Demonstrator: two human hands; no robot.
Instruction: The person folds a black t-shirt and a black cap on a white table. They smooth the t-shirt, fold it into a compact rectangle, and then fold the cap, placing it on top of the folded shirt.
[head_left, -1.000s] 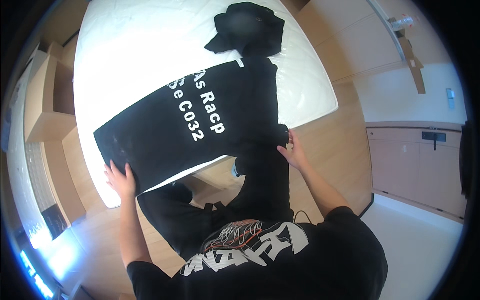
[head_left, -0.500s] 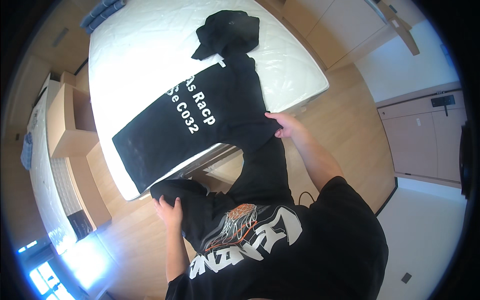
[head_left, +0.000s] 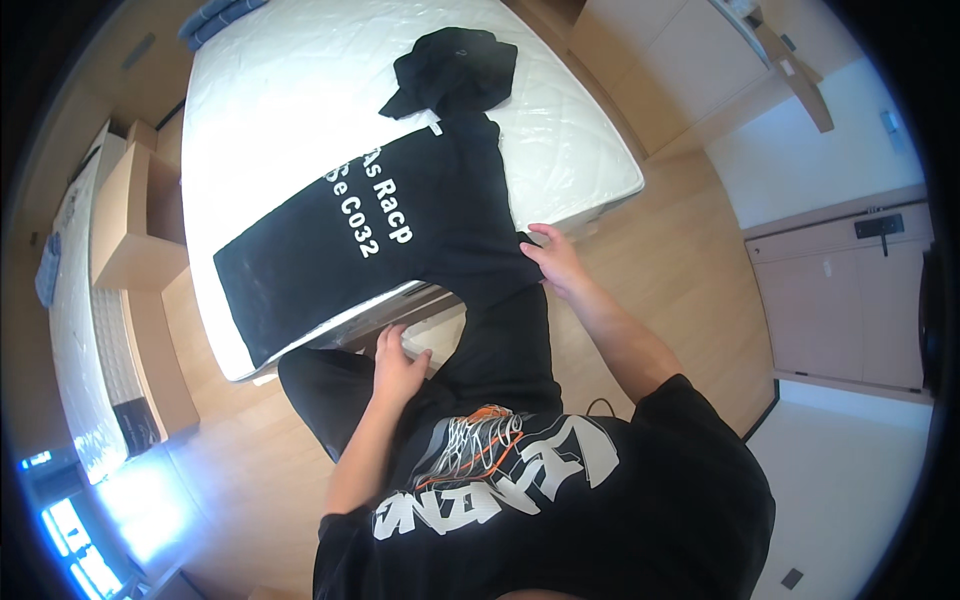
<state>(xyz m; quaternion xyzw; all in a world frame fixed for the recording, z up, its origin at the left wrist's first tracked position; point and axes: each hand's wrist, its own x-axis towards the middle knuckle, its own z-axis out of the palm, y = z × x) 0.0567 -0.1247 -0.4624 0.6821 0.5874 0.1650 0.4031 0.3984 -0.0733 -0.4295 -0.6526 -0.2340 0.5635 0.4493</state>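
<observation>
A black T-shirt (head_left: 330, 270) with white lettering lies spread on the white mattress (head_left: 270, 110), its near side hanging at the mattress edge. At the T-shirt's right end, my right hand (head_left: 560, 265) has its fingers closed on the sleeve edge. My left hand (head_left: 400, 372) hovers over my lap, just short of the mattress edge. Its fingers are apart and hold nothing. Beyond the shirt's collar sits a bunched black cloth item (head_left: 455, 72); its kind is unclear.
My bent knees in black trousers (head_left: 325, 395) are against the near side of the bed. To the left stand a wooden cabinet (head_left: 125, 250) and another mattress (head_left: 85, 330). Wooden furniture (head_left: 670, 70) flanks the bed's right side, and a door (head_left: 840, 300) is farther right.
My left hand has left my left knee and moved right and up, toward the mattress edge. My right hand stays at the sleeve, its fingers slightly shifted. The view has shifted a little.
</observation>
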